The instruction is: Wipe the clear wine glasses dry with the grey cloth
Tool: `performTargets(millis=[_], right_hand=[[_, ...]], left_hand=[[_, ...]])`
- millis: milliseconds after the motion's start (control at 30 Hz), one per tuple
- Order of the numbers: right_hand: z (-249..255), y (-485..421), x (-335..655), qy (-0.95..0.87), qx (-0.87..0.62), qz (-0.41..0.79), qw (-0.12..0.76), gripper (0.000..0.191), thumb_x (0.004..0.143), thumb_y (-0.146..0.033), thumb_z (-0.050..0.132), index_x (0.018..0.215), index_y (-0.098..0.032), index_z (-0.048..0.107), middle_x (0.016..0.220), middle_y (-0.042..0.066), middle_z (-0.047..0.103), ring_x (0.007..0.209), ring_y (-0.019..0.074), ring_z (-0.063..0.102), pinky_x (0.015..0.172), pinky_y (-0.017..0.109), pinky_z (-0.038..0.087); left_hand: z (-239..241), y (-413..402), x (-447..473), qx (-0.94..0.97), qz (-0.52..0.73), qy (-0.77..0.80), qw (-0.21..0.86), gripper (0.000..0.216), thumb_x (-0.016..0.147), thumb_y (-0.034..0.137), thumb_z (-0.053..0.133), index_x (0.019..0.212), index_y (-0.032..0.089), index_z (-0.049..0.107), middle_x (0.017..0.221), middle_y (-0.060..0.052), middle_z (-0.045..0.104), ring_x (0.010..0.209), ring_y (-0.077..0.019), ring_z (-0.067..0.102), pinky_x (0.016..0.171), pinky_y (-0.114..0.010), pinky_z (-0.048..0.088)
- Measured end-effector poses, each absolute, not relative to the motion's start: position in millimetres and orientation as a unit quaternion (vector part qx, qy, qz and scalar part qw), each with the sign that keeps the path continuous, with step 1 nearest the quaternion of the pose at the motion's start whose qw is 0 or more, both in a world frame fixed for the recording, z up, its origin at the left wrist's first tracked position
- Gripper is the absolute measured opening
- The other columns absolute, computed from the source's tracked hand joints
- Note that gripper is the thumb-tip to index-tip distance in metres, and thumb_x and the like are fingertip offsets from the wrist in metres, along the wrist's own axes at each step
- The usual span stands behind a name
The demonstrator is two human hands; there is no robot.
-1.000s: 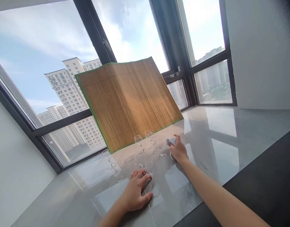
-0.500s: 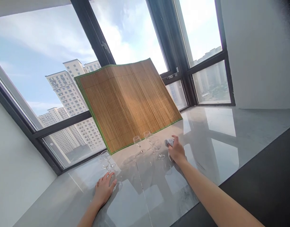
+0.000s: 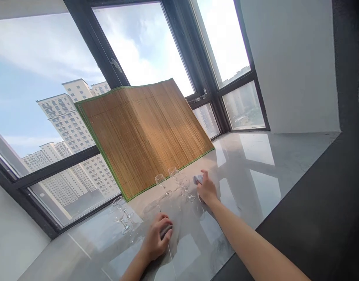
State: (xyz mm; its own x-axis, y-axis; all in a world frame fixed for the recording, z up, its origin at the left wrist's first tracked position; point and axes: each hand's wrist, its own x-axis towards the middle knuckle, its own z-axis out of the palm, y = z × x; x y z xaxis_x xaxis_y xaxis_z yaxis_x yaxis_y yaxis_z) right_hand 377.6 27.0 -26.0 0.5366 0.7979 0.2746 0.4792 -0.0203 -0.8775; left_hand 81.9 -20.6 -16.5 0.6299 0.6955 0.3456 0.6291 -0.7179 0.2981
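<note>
My right hand (image 3: 208,191) is closed on a small crumpled white-grey cloth (image 3: 198,179), just right of a group of clear stemmed glasses (image 3: 160,180) on the glossy grey sill. One glass foot (image 3: 190,198) stands nearest to that hand. My left hand (image 3: 156,237) is low over the sill, fingers curved and thumb apart, with nothing visible between them. To its left are more clear stemmed glasses (image 3: 126,224) near the window. Being transparent, the glasses overlap and their outlines are hard to separate.
A bamboo mat (image 3: 147,136) with green edging leans against the window behind the glasses. Dark window frames (image 3: 88,43) enclose the corner, and a white wall (image 3: 293,70) stands at the right. The grey sill (image 3: 255,187) ends at a dark area in front.
My left hand has moved right, away from the left-hand glasses, and its fingers have curled more. My right hand still holds the cloth beside the glasses. The view has shifted right.
</note>
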Motion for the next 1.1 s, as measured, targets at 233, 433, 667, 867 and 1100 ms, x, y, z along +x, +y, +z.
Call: performTargets(millis=[233, 433, 667, 867, 1100], right_hand=[[-30.6, 30.4, 380.0, -0.455, -0.696, 0.122, 0.542, 0.050, 0.087, -0.014, 0.048, 0.135, -0.023, 0.037, 0.119, 0.011, 0.064, 0.102, 0.0242, 0.062, 0.076, 0.029, 0.038], [-32.5, 34.8, 379.7, -0.453, -0.701, 0.122, 0.538, 0.051, 0.086, -0.015, 0.049, 0.135, -0.023, 0.037, 0.116, 0.011, 0.065, 0.099, 0.0246, 0.063, 0.076, 0.030, 0.038], [-36.8, 41.3, 384.5, -0.438, -0.693, 0.146, 0.554, 0.051, 0.086, -0.015, 0.049, 0.135, -0.022, 0.037, 0.111, 0.010, 0.067, 0.097, 0.0240, 0.063, 0.075, 0.029, 0.038], [-40.1, 51.5, 389.7, -0.426, -0.682, 0.163, 0.572, 0.054, 0.083, -0.012, 0.050, 0.135, -0.020, 0.039, 0.107, 0.011, 0.067, 0.097, 0.0242, 0.062, 0.077, 0.029, 0.038], [-44.7, 55.8, 388.0, -0.539, -0.588, 0.274, 0.537, 0.061, 0.064, -0.001, 0.051, 0.120, -0.025, 0.051, 0.086, 0.001, 0.063, 0.079, 0.0182, 0.058, 0.070, 0.024, 0.038]], left_hand=[[-25.5, 16.2, 201.5, 0.912, 0.177, 0.361, 0.083, 0.050, 0.086, 0.045, 0.057, 0.134, 0.030, 0.059, 0.150, -0.011, 0.041, 0.135, -0.0333, 0.039, 0.114, -0.054, 0.030], [-27.4, 24.5, 207.7, 0.908, 0.133, 0.391, 0.066, 0.055, 0.086, 0.050, 0.055, 0.138, 0.032, 0.055, 0.148, -0.008, 0.046, 0.137, -0.0305, 0.038, 0.117, -0.049, 0.026], [-23.4, 20.8, 210.1, 0.906, 0.127, 0.397, 0.070, 0.056, 0.085, 0.049, 0.056, 0.137, 0.031, 0.055, 0.152, -0.008, 0.041, 0.139, -0.0299, 0.036, 0.117, -0.048, 0.025], [-22.8, 17.7, 210.1, 0.901, 0.138, 0.404, 0.073, 0.057, 0.083, 0.049, 0.057, 0.136, 0.030, 0.056, 0.153, -0.007, 0.039, 0.138, -0.0311, 0.037, 0.117, -0.048, 0.026], [-26.4, 19.3, 206.4, 0.880, 0.185, 0.427, 0.092, 0.053, 0.082, 0.044, 0.058, 0.132, 0.026, 0.059, 0.158, -0.009, 0.031, 0.143, -0.0326, 0.030, 0.118, -0.049, 0.023]])
